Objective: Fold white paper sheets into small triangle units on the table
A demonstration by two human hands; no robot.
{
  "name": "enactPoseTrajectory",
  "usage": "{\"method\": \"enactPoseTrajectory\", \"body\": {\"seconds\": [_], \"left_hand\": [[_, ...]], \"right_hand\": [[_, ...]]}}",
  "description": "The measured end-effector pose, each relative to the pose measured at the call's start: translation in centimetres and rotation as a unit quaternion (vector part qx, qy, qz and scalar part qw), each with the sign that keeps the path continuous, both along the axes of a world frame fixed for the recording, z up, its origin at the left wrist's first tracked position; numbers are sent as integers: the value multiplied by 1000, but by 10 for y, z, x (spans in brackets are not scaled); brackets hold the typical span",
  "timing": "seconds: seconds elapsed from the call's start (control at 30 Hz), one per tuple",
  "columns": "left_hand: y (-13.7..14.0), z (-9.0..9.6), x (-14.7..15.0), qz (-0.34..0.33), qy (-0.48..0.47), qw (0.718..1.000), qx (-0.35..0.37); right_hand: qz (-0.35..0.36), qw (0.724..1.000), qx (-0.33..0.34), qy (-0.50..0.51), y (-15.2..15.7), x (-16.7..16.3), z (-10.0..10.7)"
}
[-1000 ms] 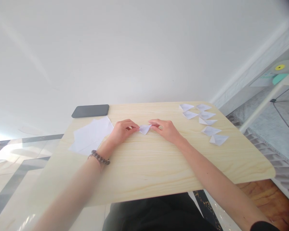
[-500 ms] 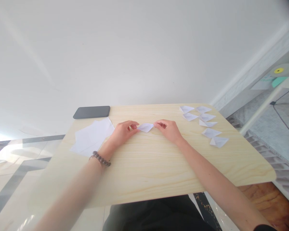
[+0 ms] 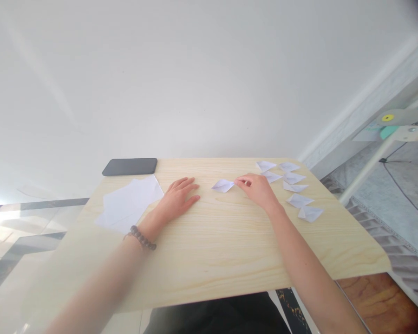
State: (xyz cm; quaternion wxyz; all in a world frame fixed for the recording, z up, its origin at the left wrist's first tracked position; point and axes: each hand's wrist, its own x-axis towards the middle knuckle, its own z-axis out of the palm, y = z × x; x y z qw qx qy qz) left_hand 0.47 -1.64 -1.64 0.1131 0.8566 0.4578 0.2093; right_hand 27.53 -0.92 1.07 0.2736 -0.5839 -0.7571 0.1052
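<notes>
A small folded white paper boat point(image 3: 223, 186) is pinched at its right tip between the thumb and fingers of my right hand point(image 3: 255, 189). My left hand point(image 3: 179, 198) lies flat on the wooden table point(image 3: 209, 250), fingers spread, apart from the boat and holding nothing. Beside my left wrist, a loose stack of white paper sheets point(image 3: 123, 204) lies on the tabletop. To the right of my right hand stand several more folded paper boats point(image 3: 300, 200) in a loose cluster.
At the table's back left corner rests a dark phone point(image 3: 130, 167). A plain white wall point(image 3: 202, 83) rises behind the table. On the right, a pale metal frame point(image 3: 369, 162) stands beyond the table edge.
My left hand has let go of the paper boat and opened flat on the table. The boat has moved right, held by my right hand alone. The view has shifted slightly.
</notes>
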Motion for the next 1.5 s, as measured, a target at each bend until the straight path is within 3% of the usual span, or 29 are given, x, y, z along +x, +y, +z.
{"method": "enactPoseTrajectory", "body": {"seconds": [0.2,0.4,0.5,0.6,0.7,0.8,0.97,1.1,1.2,1.3,1.5], "left_hand": [[-1,1,2,0,11,1000,4],[1,-1,3,-1,22,1000,10],[2,-2,2,-1,32,999,13],[2,-2,2,0,33,999,14],[1,-1,2,0,35,999,14],[0,0,4,1,41,999,16],[1,13,-5,-1,86,996,-2],[4,29,-42,180,156,971,-11],[6,36,-72,249,190,946,-86],[4,40,-85,225,199,943,-146],[3,41,-74,251,191,943,-105]], "right_hand": [[-119,989,-28,-83,-10,54,23],[-294,945,-110,-89,-21,92,32],[-330,930,-145,-72,-21,98,31],[-331,933,-119,-75,-20,93,31],[-292,951,-60,-86,-17,74,29],[-203,975,-21,-91,-13,42,24],[-64,992,16,-108,-12,-17,3],[44,994,24,-98,-17,-50,-15],[93,992,22,-87,-21,-63,-22],[112,991,15,-67,-21,-65,-24],[132,991,1,-23,-20,-58,-26]]}}
